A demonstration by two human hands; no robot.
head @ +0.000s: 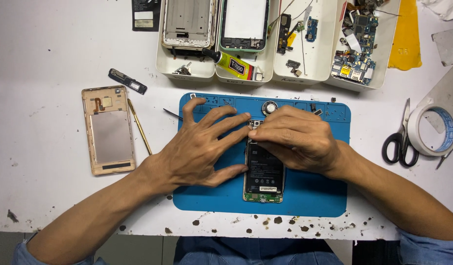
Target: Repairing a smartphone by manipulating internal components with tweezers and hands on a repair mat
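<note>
An opened phone (264,172) with a black battery and a green board at its lower end lies on a blue work mat (314,191). My left hand (202,147) rests spread on the mat, with its fingertips on the phone's left edge and top. My right hand (297,140) covers the phone's upper part, fingers curled and pinched at the top left corner. Whether those fingers hold a small part I cannot tell.
A gold back cover (108,130) and a thin gold tool (139,126) lie at left. White trays (329,64) at the back hold phone frames, boards and a glue tube (234,65). Scissors (400,137) and a tape roll (435,130) sit at right.
</note>
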